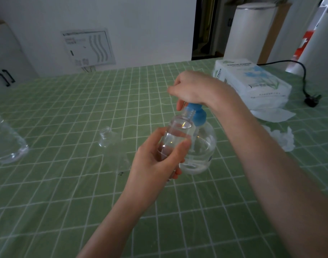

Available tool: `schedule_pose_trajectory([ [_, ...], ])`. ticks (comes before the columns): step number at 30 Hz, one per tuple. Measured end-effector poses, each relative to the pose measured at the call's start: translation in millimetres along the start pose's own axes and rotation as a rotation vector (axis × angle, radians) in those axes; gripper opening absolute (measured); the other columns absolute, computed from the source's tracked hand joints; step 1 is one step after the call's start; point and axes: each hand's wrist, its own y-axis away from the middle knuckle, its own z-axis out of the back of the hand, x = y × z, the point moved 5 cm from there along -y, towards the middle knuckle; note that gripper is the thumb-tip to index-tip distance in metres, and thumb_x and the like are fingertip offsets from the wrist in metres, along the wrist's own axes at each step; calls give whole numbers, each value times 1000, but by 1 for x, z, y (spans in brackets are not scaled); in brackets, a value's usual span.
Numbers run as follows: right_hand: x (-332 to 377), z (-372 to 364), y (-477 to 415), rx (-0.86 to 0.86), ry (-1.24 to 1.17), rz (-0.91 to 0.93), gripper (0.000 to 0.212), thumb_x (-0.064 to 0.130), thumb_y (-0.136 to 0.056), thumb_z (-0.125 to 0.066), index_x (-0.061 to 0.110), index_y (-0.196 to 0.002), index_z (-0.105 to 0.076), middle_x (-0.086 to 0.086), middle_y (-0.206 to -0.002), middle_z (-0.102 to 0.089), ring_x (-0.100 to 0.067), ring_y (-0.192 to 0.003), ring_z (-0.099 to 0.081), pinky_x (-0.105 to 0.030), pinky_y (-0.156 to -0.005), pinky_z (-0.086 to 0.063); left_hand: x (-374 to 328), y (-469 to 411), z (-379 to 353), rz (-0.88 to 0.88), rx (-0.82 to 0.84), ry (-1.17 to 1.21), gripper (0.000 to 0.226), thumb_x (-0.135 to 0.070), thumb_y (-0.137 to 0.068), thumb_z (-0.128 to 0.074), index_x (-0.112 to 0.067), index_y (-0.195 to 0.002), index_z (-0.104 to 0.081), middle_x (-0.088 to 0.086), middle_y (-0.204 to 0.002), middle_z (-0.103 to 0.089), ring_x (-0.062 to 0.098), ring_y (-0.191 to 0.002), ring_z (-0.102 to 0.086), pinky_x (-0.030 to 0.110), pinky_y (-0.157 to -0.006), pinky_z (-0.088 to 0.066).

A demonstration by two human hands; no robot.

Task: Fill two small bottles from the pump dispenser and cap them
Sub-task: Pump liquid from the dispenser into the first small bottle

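Alignment of mouth and spout is what the next press turns on. The left hand (155,164) grips the small bottle (178,135) round its body, thumb across the near side and fingers wrapped behind. The bottle is lifted off the table and tilted, with its long axis leaning up and away and its open neck right at the blue pump head (196,113). The right hand (194,88) sits on top of that pump head with its fingers curled down over it, and the spout itself is mostly hidden. The pump dispenser (204,148), round and clear, stands just behind and right of the held bottle, touching or almost touching it. A second small bottle (105,137) stands uncapped to the left, well apart and nearer the left hand. All of this rests on a green checked tablecloth (66,183), with a tissue pack (252,79) far right, a crumpled tissue (278,139) and a black plug (312,99) beyond. A white wall runs behind the table.
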Motion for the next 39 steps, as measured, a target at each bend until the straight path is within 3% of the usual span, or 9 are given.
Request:
schedule_pose_trajectory([
  [6, -3, -6, 1, 20, 13, -16, 32, 23, -97, -42, 5, -119, -57, -11, -104, -68, -25, -97, -63, -31, -73, -42, 3, 1, 0, 4, 2, -13, 11, -35, -76, -65, -34, -86, -65, 7, -62, -62, 13, -47, -55, 18, -44, -44],
  [11, -4, -9, -1, 18, 28, -14, 30, 22, -95, -43, 5, -115, -58, -10, -102, -69, -23, -88, -61, -27, -62, -39, 4, 1, 1, 6, 2, -15, 10, -35, -76, -66, -34, -86, -65, 6, -61, -62, 12, -47, -55, 17, -45, -43],
  [17, 0, 2, 0, -34, 1, 11, 28, 24, -95, -44, 7, -113, -58, -8, -97, -69, -22, -89, -65, -26, -64, -43, 0, -1, 0, -10, -3, 10, 21, -47, -68, -65, -35, -86, -65, 0, -59, -63, 12, -47, -56, 16, -44, -42],
  [24, 1, 0, 2, -12, 1, 5, 32, 24, -97, -43, 6, -117, -59, -9, -98, -70, -23, -93, -65, -22, -60, -40, 1, 0, 0, -3, -4, 2, 13, -39, -73, -67, -34, -85, -65, 1, -60, -64, 12, -47, -57, 15, -44, -42],
  [30, -3, -7, 2, 3, 27, -19, 34, 21, -96, -42, 6, -123, -55, -10, -106, -68, -24, -97, -63, -32, -72, -41, 2, 1, -1, 3, -13, -12, 10, -36, -75, -65, -34, -84, -65, 5, -60, -62, 13, -47, -55, 15, -43, -41],
  [32, -4, -9, 2, 5, 27, -19, 35, 21, -96, -42, 8, -126, -53, -9, -105, -67, -23, -95, -63, -32, -70, -40, 2, 1, -1, 1, -13, -11, 13, -39, -75, -67, -33, -85, -65, 6, -61, -61, 12, -47, -55, 15, -43, -41],
  [39, -1, 2, 2, -52, -20, 20, 29, 25, -95, -44, 6, -113, -60, -10, -98, -70, -22, -89, -65, -28, -66, -44, 1, -1, -1, -18, -9, -9, 16, -41, -72, -67, -34, -86, -65, 0, -59, -62, 12, -47, -56, 17, -43, -43],
])
